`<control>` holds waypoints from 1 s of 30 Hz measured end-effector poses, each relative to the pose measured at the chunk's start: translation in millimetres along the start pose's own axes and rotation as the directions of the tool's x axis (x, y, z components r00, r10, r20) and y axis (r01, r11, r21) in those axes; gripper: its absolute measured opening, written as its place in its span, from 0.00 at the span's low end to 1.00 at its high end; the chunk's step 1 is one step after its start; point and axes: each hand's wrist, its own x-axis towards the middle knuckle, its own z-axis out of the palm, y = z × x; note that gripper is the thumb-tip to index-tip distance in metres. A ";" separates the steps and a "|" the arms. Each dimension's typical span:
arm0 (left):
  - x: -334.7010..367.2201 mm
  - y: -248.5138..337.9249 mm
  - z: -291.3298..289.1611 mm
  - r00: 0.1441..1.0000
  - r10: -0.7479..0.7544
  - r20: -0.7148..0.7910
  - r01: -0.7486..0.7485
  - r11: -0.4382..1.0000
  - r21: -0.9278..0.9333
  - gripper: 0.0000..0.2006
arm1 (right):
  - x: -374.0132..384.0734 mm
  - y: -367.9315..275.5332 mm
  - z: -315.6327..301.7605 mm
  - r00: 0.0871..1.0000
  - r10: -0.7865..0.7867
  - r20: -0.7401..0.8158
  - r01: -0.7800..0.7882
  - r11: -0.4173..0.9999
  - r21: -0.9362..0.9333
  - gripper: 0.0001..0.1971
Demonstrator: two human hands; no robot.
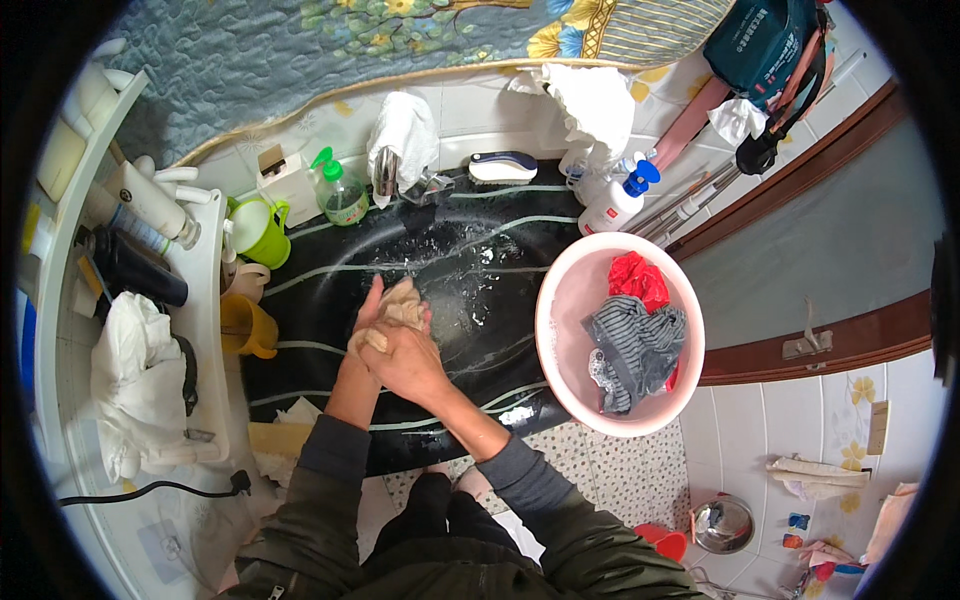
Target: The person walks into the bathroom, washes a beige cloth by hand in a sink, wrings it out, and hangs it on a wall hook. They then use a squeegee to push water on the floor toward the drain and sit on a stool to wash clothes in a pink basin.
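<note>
Over the black sink (320, 375) with pale wavy stripes, both my hands are pressed together around a wet, bunched beige cloth (402, 304). My left hand (362, 322) lies behind it with the thumb pointing up. Closed over the front is my right hand (412, 362), with a fold of the cloth poking out between finger and thumb. The kind of cloth is hard to make out. To the right, a pink basin (553, 345) holds a grey striped garment (635, 345) and a red cloth (638, 280) in soapy water.
Along the back stand a green pump bottle (345, 198), a towel-draped faucet (387, 172), a scrub brush (503, 167) and a white blue-capped pump bottle (612, 204). Green (258, 232) and yellow (248, 326) cups sit at left beside a white shelf (208, 300). A door (800, 250) is at right.
</note>
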 end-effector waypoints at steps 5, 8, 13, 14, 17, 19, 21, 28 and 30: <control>4.1 13.9 -82.0 0.852 0.513 0.106 -0.330 0.369 0.869 0.14 | 32.4 5.5 22.8 0.969 0.126 -0.212 -0.172 0.962 -0.214 0.18; 1.9 -37.8 -1.1 0.875 0.340 -0.344 -0.237 0.921 0.308 0.15 | 47.1 53.1 -8.0 0.871 0.413 -0.266 -0.461 0.873 -0.156 0.20; -18.8 -30.0 32.6 0.788 0.488 -0.375 -0.116 0.716 0.689 0.15 | 38.5 76.8 -8.3 0.832 0.444 -0.332 -0.490 0.870 -0.063 0.21; -24.3 -26.5 37.6 0.780 0.528 -0.336 -0.077 0.614 0.786 0.15 | 33.1 80.4 -9.5 0.828 0.437 -0.352 -0.480 0.876 -0.042 0.20; -33.9 -15.8 50.9 0.775 0.631 -0.049 -0.047 0.135 0.990 0.18 | 11.6 113.3 -23.1 0.818 0.373 -0.438 -0.300 0.926 0.229 0.18; -46.1 -17.2 74.8 0.772 0.630 0.079 -0.141 0.049 0.989 0.20 | -5.8 103.5 -31.9 0.881 0.321 -0.349 -0.282 0.946 0.158 0.20; -53.7 -9.2 95.7 0.803 0.563 0.198 -0.154 -0.125 0.980 0.20 | -16.8 82.1 -41.3 0.915 0.202 -0.348 -0.257 0.959 -0.120 0.23; -68.4 -3.3 150.7 0.881 0.302 0.364 -0.229 -0.401 0.887 0.15 | 11.1 18.2 -77.9 0.994 -0.054 -0.096 0.078 0.962 0.262 0.19; -72.0 4.1 168.5 0.834 0.277 0.476 -0.193 -0.663 0.723 0.15 | 12.5 0.7 -89.3 0.960 -0.174 -0.218 0.217 0.956 0.196 0.10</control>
